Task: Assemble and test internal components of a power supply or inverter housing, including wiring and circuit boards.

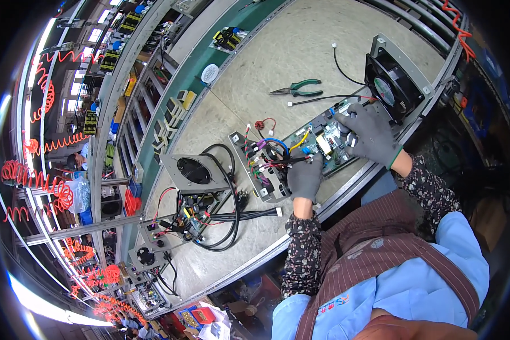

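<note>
We have the metal-topped workbench (300, 39) spread beneath both grips. On it, the long populated circuit board (324, 144) lies directly under our 2 grey-gloved hands. Just beyond the right grip, a black axial fan (384, 88) stands mounted in a metal plate; well left of the left grip rests a grey fan plate (173, 170). Our right hand (371, 133) bends its fingers over the board; we cannot tell whether they pinch anything. Our left hand (305, 178) curls narrowly beside the black wires (283, 161); its fingertips are partly hidden, so we cannot tell what it holds. Farther out lie green-handled pliers (297, 89), and up-left of the left grip, 1 reddish toroidal coil (259, 124).
</note>
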The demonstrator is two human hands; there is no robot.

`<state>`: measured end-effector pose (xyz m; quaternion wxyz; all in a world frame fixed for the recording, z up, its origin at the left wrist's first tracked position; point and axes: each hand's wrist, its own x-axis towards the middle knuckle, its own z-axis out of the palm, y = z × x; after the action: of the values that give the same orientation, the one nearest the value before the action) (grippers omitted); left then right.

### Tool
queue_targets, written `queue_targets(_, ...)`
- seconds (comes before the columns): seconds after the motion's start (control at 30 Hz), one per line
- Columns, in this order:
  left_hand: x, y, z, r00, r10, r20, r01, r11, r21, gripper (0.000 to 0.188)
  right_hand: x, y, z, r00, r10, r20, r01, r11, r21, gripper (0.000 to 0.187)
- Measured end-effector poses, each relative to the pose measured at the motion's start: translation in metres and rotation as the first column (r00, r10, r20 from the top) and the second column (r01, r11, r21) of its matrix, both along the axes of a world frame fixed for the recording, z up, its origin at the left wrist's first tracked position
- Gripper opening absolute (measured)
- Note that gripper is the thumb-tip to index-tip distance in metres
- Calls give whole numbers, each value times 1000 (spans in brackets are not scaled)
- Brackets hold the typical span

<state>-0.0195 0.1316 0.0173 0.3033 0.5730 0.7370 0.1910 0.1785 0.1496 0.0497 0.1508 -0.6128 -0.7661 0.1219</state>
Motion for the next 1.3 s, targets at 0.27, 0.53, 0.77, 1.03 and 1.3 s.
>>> queue_targets(0.27, -4, 2, -1, 991, -29, 128, 22, 998, 57, 52, 6, 5, 2, 994, 76, 73, -80, 995, 53, 61)
queue_targets(0.53, -4, 2, -18, 974, 21, 223, -67, 977, 202, 49, 5, 8, 2, 997, 82, 9, -82, 994, 79, 66)
queue_targets(0.77, -26, 7, -28, 947, -72, 314, 85, 996, -28, 36, 19, 13, -9, 985, 157, 70, -162, 985, 67, 74)
queue_targets(1.03, -35, 14, -46, 938, -121, 325, 128, 992, -1, 71, 24, 19, -15, 976, 216, -4, -216, 976, 24, 76)
queue_targets(1.3, -33, 12, -44, 984, -54, 172, 46, 998, 51, 42, 18, 13, -11, 987, 159, -17, -158, 987, 30, 69)
